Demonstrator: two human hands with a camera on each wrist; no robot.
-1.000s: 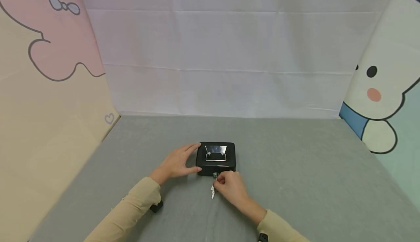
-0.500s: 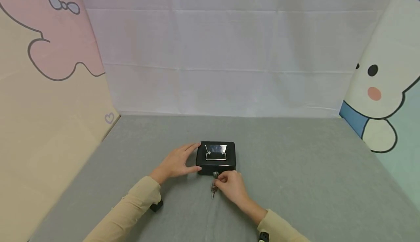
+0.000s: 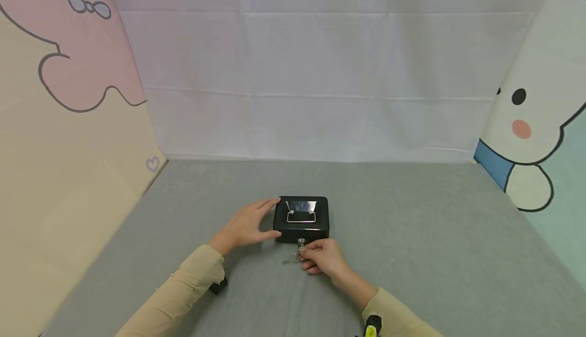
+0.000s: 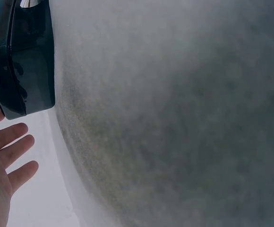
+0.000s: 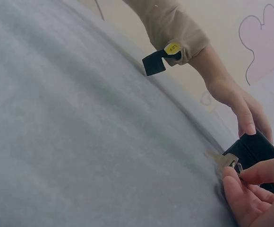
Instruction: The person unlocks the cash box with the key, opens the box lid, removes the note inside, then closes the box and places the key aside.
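Note:
A small black cash box [image 3: 299, 220] with a wire handle [image 3: 301, 221] on its lid sits shut on the grey cloth. Its front lock [image 3: 301, 242] faces the person. My left hand [image 3: 244, 228] spreads along the box's left side, thumb at the front corner and a finger at the back one. In the left wrist view the other fingers [image 4: 16, 149] stretch out apart from the box. My right hand [image 3: 326, 258] pinches a key at the lock, mostly hidden behind the fingers. A second key [image 3: 291, 260] hangs from the key ring [image 5: 237, 166], pointing left.
Grey cloth [image 3: 412, 235] covers the tabletop around the box. A white sheet [image 3: 302, 72] rises behind, with cartoon-printed panels at the left [image 3: 82, 139] and right [image 3: 526, 123]. A black wrist device [image 5: 154, 63] hangs at the left sleeve.
My right hand has turned at the lock, and its lower fingers now show. The loose key has swung from pointing down to pointing left. My left hand and the box stay put.

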